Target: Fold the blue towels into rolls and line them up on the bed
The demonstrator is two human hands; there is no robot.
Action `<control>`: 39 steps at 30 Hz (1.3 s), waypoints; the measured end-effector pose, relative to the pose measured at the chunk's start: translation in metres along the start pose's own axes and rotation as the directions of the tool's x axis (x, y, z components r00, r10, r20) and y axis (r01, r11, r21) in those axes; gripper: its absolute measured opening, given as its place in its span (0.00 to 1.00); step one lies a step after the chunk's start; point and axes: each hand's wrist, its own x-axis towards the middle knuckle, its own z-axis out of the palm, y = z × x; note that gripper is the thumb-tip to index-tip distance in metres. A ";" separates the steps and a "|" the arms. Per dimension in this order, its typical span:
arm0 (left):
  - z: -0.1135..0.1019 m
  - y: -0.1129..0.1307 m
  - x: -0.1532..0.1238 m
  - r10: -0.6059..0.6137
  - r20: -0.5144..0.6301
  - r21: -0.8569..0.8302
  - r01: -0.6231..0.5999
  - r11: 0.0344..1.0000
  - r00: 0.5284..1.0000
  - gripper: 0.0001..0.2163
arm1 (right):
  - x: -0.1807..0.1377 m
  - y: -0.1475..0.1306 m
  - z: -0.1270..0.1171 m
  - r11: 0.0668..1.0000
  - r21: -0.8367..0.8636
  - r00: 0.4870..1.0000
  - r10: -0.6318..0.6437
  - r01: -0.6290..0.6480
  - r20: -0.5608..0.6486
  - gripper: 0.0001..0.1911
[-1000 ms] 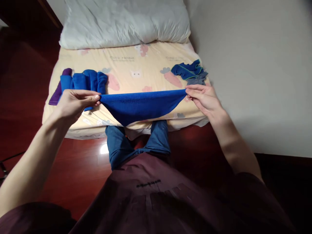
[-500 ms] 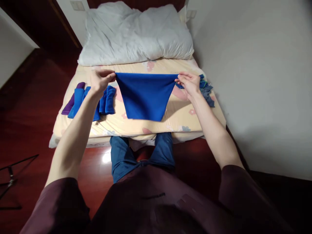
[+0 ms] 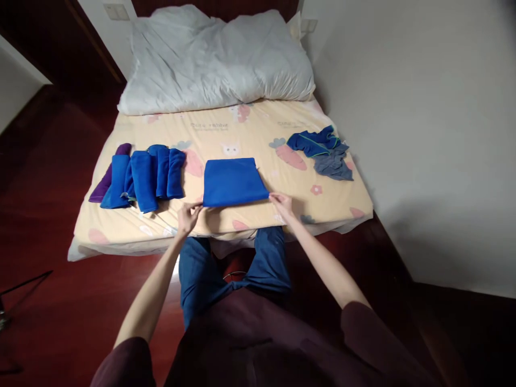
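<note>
A blue cloth [image 3: 234,181] lies mostly flat on the bed, its near edge lifted a little off the sheet. My left hand [image 3: 187,217] pinches the near left corner between thumb and fingers. At the near right corner, my right hand [image 3: 282,205] holds the cloth in the same kind of pinch. To the left is a row of several rolled blue cloths [image 3: 143,180], with a rolled purple cloth [image 3: 109,180] at its outer end.
On the right side of the bed lie a crumpled blue cloth with green edging [image 3: 310,143] and a crumpled grey cloth [image 3: 334,164]. A large white pillow [image 3: 217,59] fills the head of the bed [image 3: 250,126]. A wall [image 3: 423,134] stands close on the right.
Both hands have come down and nearer to me with the blue cloth. It hung stretched in the air before; now most of it rests on the sheet.
</note>
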 end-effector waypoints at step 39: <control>0.080 -0.056 0.131 -0.483 0.210 -0.390 0.526 0.756 0.850 0.30 | 0.120 0.046 0.062 0.966 -0.142 0.972 0.227 -0.216 0.068 0.13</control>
